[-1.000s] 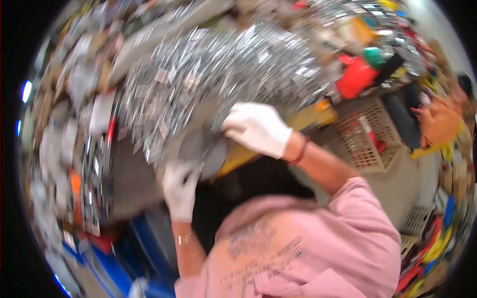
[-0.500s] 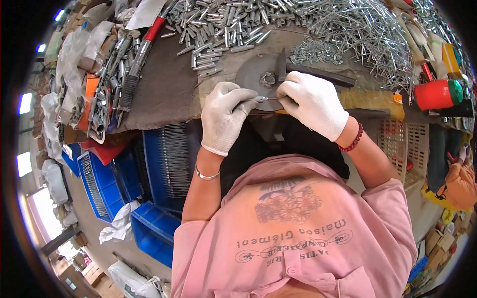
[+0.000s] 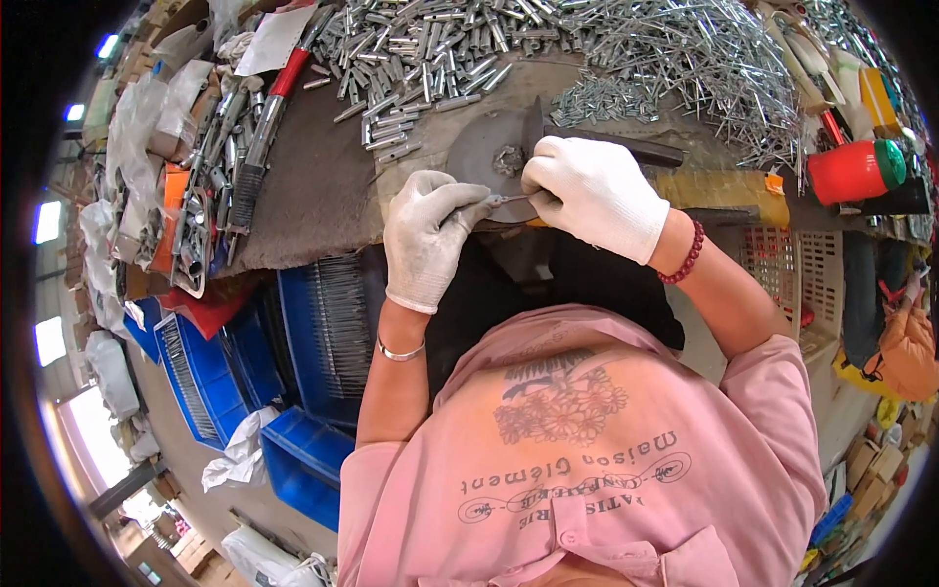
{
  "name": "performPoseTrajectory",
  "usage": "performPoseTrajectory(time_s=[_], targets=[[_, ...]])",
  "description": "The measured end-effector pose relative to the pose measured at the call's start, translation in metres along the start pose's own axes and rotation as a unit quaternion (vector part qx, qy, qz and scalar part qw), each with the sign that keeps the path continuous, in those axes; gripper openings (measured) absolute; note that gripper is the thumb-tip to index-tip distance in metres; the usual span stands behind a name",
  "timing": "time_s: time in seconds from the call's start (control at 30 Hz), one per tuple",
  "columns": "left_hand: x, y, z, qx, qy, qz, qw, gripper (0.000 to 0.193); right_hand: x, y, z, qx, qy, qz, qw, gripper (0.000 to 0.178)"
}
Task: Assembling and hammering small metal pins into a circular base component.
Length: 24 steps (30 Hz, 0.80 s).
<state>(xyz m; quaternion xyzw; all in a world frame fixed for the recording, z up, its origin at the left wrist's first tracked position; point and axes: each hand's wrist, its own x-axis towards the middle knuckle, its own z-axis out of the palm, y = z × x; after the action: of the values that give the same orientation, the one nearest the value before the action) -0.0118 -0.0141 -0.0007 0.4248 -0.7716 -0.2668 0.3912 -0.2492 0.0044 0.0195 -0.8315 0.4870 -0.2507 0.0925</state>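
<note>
Both my hands wear white knit gloves and meet over the bench's near edge. My left hand (image 3: 427, 235) is closed in a pinch on one end of a small, thin metal rod (image 3: 511, 199). At its other end, my right hand (image 3: 595, 194) pinches with thumb and forefinger; its fingertips partly hide the rod. Just beyond the hands lies a dark round metal plate (image 3: 476, 149) with a lumpy centre. An upright metal piece (image 3: 536, 125) stands at the plate's right, with a dark bar (image 3: 626, 147) running off from it.
Loose metal sleeves (image 3: 421, 68) lie heaped at the back, with thin metal rods (image 3: 704, 68) piled to their right. Tools (image 3: 259, 147) crowd the left side. A red jar (image 3: 846, 174) stands at right. Blue bins (image 3: 318, 333) sit below left; a cream crate (image 3: 819, 284) sits below right.
The whole view has shifted slightly, so the bench sits a little further left. Both hands keep their pinch on the rod between them.
</note>
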Motion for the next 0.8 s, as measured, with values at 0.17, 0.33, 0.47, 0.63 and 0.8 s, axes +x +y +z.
performPoseTrajectory(time_s=[0.17, 0.33, 0.47, 0.63, 0.8], targets=[[0.003, 0.002, 0.003, -0.004, -0.016, 0.015, 1.000, 0.016, -0.002, 0.003, 0.005, 0.023, 0.025, -0.025, 0.999, 0.006], [0.001, 0.009, -0.001, 0.027, -0.040, -0.003, 0.999, 0.014, -0.017, -0.009, 0.000, 0.039, 0.074, 0.004, 0.997, 0.012], [0.001, 0.011, -0.006, 0.027, -0.036, 0.005, 0.999, 0.016, -0.042, 0.024, -0.040, -0.023, 0.157, 0.125, 0.979, 0.011], [0.005, 0.017, -0.004, 0.040, -0.029, 0.041, 0.998, 0.019, -0.076, 0.097, -0.071, -0.090, 0.132, 0.256, 0.953, 0.012], [0.004, 0.015, -0.003, 0.048, -0.030, 0.029, 0.998, 0.021, -0.089, 0.105, -0.088, -0.030, 0.077, 0.249, 0.965, 0.012]])
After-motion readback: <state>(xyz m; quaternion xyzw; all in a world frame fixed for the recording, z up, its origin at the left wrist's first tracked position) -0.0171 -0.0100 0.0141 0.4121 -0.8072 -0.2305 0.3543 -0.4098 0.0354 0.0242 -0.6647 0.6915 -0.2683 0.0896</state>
